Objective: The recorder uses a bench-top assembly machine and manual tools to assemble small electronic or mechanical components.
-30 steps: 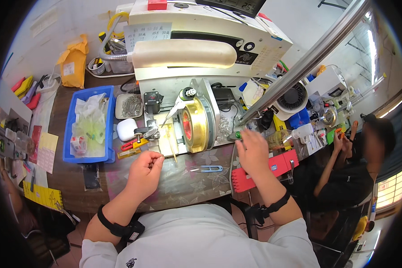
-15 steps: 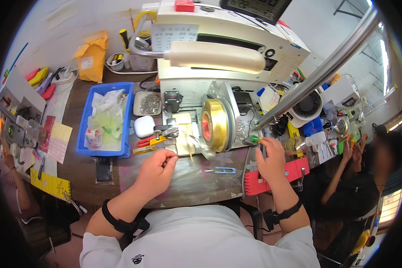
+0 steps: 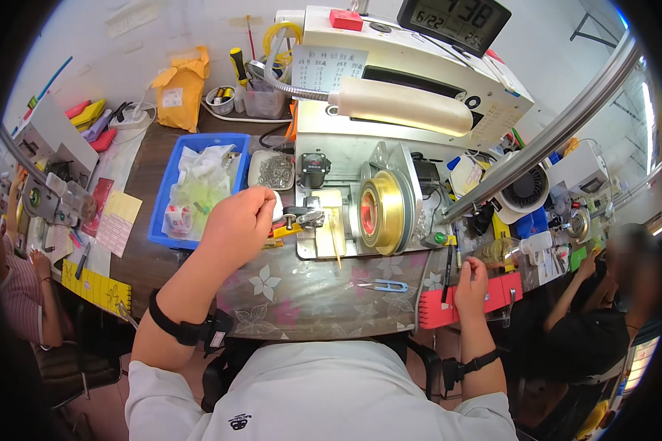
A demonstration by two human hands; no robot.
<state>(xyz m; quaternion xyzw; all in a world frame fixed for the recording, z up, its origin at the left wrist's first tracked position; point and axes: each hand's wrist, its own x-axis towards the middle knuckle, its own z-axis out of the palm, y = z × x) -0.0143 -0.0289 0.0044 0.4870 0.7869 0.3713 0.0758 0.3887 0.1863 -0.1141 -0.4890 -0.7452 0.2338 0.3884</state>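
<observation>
My left hand (image 3: 237,224), its fingers curled closed, hovers between the blue tray (image 3: 157,220) and a small toggle clamp (image 3: 307,214) on the machine. It partly covers a white rounded case (image 3: 277,208) and the yellow-handled tool (image 3: 287,230) beside the clamp. Whatever those fingers hold, if anything, is hidden. Over the red ring-bound folder (image 3: 438,305), my right hand (image 3: 471,285) has its fingers pressed together, and I cannot make out anything in them. A gold wire spool (image 3: 383,213) stands in the machine, with a thin yellowish stick (image 3: 336,242) pointing toward me.
Blue thread snips (image 3: 388,285) lie on the patterned table mat. A dish of small metal parts (image 3: 273,170) sits behind the white case. A lamp arm (image 3: 404,104) and a metal pole (image 3: 544,125) cross above. People work on both sides.
My left hand has moved left and away from me, from in front of the machine to beside the clamp. My right hand has drawn back from the green button. The view has shifted slightly.
</observation>
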